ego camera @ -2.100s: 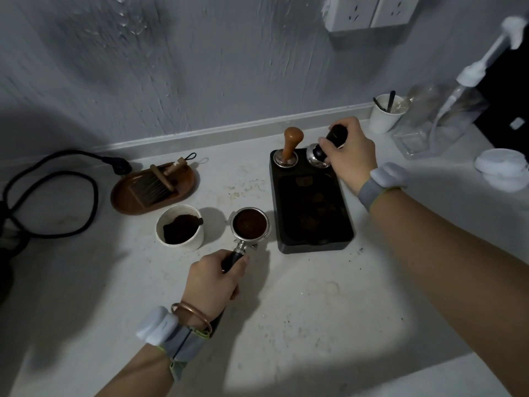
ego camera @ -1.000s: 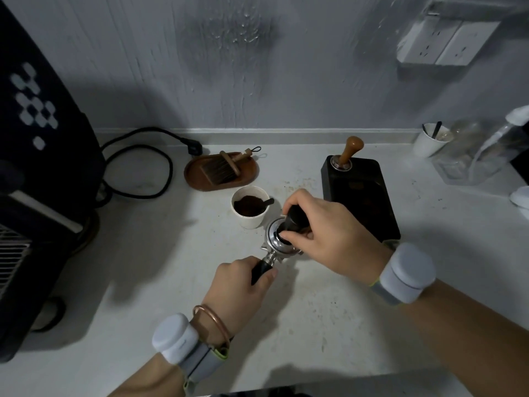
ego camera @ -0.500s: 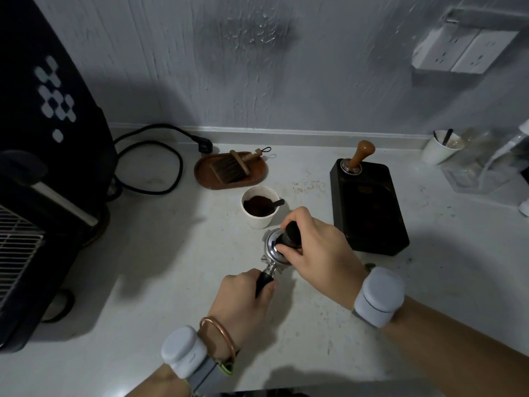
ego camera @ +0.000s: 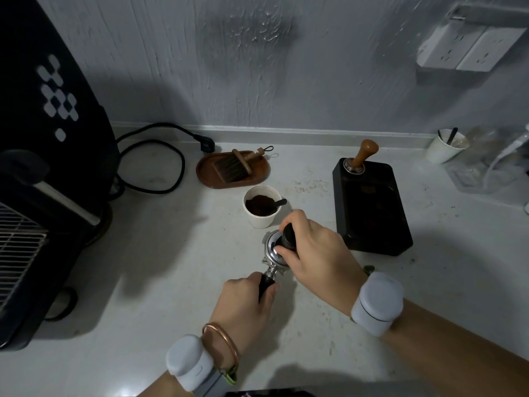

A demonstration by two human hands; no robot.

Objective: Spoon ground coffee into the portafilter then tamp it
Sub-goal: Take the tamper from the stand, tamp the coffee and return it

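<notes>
The metal portafilter [ego camera: 270,255] lies on the white counter in the middle of the head view. My left hand [ego camera: 246,303] grips its black handle from the near side. My right hand [ego camera: 312,253] is closed around a black tamper [ego camera: 287,236] that stands inside the portafilter's basket, so the coffee in it is hidden. Just behind stands a white cup of ground coffee [ego camera: 261,206] with a small black spoon [ego camera: 279,202] resting in it.
A black knock box [ego camera: 372,207] with a wooden-handled tamper [ego camera: 362,156] sits to the right. Behind the cup lies a wooden tray with a brush [ego camera: 233,169]. A black coffee machine [ego camera: 43,179] and its cable fill the left. A white cup [ego camera: 445,146] stands far right.
My right hand carried the black tamper from the knock box to the portafilter and set it in the basket. My left hand has kept hold of the handle. The camera view shifted left.
</notes>
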